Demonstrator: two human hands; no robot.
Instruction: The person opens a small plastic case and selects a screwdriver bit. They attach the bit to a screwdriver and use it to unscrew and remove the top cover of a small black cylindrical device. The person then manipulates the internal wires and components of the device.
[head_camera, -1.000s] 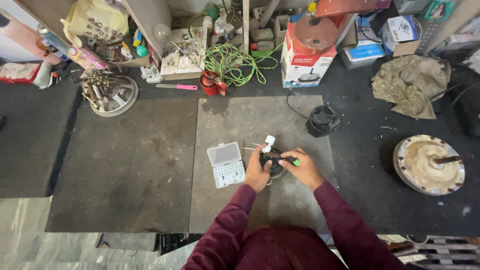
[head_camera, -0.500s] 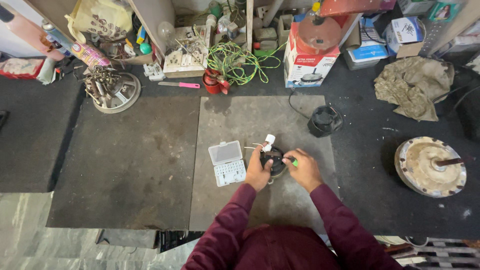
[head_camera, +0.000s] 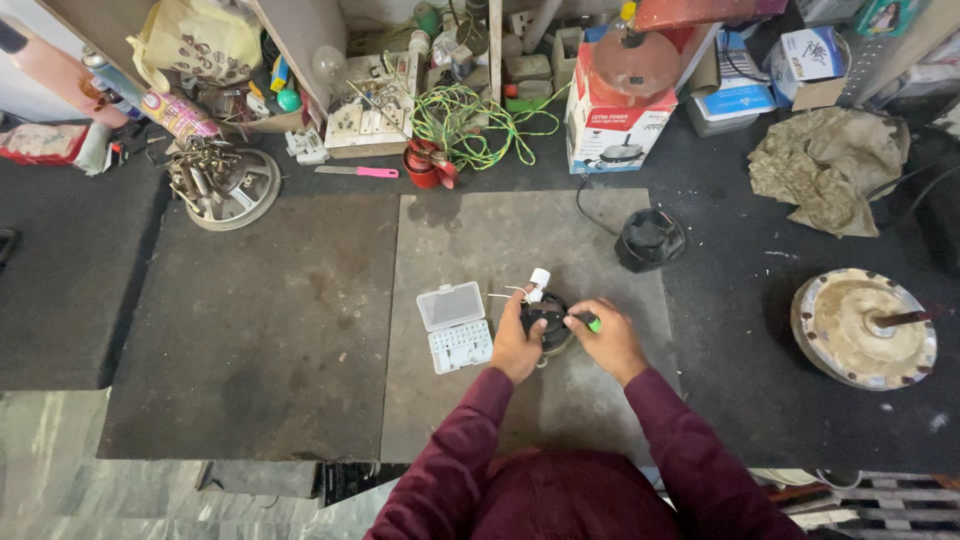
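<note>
Steady the small black motor (head_camera: 548, 318) on the grey mat with the left hand (head_camera: 517, 347), its grip closed around the housing. The right hand (head_camera: 612, 343) grips a green-tipped screwdriver (head_camera: 588, 322); keep it square to the screw. The open bit case (head_camera: 456, 326) lies just beside.

You have one view only, from the camera on your head, looking almost straight down from well above the surface (head_camera: 280, 330). Your sleeves come in from the bottom edge, with the left hand (head_camera: 517, 345) and right hand (head_camera: 612, 342) just below the middle. The cluttered far edge runs along the top.
</note>
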